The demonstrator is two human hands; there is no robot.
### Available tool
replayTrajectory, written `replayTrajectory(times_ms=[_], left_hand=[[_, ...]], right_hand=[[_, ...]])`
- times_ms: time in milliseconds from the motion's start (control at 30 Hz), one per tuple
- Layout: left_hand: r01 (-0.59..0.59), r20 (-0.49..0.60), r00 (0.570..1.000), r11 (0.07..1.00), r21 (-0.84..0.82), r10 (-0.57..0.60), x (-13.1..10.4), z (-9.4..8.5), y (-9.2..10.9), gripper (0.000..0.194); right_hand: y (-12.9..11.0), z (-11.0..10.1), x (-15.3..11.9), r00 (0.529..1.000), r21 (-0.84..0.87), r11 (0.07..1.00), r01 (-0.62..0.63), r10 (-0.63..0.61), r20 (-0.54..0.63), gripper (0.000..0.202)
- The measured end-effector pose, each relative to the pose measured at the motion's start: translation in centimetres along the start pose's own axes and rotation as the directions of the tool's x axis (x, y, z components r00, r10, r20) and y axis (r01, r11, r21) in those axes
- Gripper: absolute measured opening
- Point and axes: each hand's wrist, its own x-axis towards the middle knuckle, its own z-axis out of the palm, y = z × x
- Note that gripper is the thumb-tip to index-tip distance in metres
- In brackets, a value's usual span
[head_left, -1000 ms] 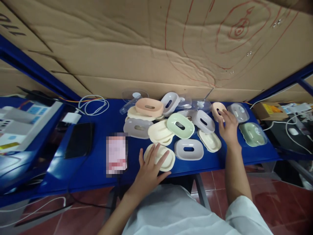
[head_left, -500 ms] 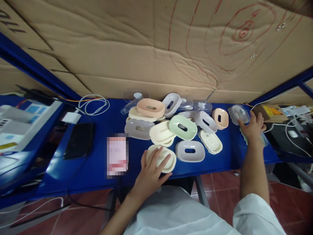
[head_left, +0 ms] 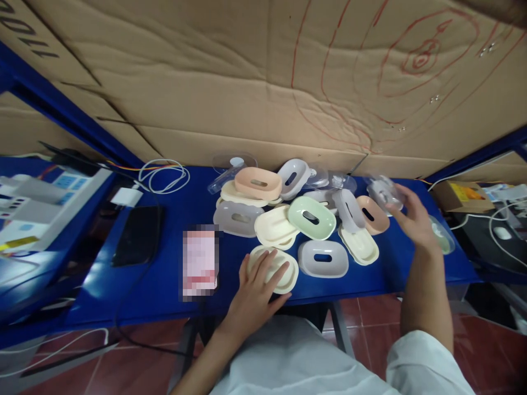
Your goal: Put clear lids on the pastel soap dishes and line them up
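My left hand (head_left: 257,285) lies with its fingers spread on a cream oval plastic dish (head_left: 291,274) at the table's front edge. At the right, my right hand (head_left: 414,216) grips a clear plastic piece (head_left: 382,192) by its right side, slightly blurred. Just left of that piece sits a peach slotted soap dish (head_left: 375,216), touching a lilac one (head_left: 349,211) tipped on its side. A green slotted dish (head_left: 312,218) rests on the cream dishes (head_left: 274,226) in the middle. Nearer to me is a lilac slotted dish (head_left: 323,259).
A pale green piece with a clear part (head_left: 442,236) lies at the right. At the left are a blurred-out pink item (head_left: 200,263), a black phone-like slab (head_left: 138,236) and a coiled white cable (head_left: 164,176). Cardboard (head_left: 206,82) walls the back of the blue table (head_left: 173,296).
My right hand has moved left with the clear piece, lifting it from the table's right end. The lilac dish near the peach one has tipped. My left hand stays on the cream dish.
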Motion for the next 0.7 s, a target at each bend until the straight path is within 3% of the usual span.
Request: replayTrajectory(times_ms=[67,133,233,300,400,533,700], left_hand=[[-0.003,-0.009,1.0,1.0,-0.002,0.003,0.0,0.1,0.0,0.05],[0.004,-0.015,1.0,1.0,0.002,-0.004,-0.1,0.2,0.0,0.051],[0.023,-0.023,0.999,1.0,0.01,-0.023,-0.1,0.2,0.2,0.053],[0.027,-0.021,0.999,1.0,0.009,-0.026,-0.1,0.2,0.2,0.053],[0.019,-0.023,1.0,1.0,0.012,-0.019,-0.2,0.2,0.1,0.053],[0.01,-0.033,0.999,1.0,0.017,-0.01,-0.2,0.4,0.0,0.052],[0.025,-0.032,0.999,1.0,0.006,-0.024,-0.3,0.4,0.1,0.051]], right_hand=[[-2.3,0.7,0.9,0.992,0.108,0.989,0.101,-0.108,0.061,0.07],[-3.2,1.6,1.7,0.989,0.101,0.986,0.131,-0.136,0.049,0.079],[-2.0,3.0,2.4,0.999,-0.068,0.996,-0.051,0.051,-0.01,0.072],[-0.6,3.8,2.5,0.972,-0.19,0.954,-0.231,0.233,-0.014,0.063],[1.1,4.3,2.9,0.922,-0.304,0.879,-0.368,0.386,-0.001,0.055],[1.5,4.1,3.9,0.872,-0.405,0.8,-0.443,0.489,0.013,0.05],[0.7,3.6,4.5,0.899,-0.444,0.803,-0.398,0.439,-0.012,0.042]])
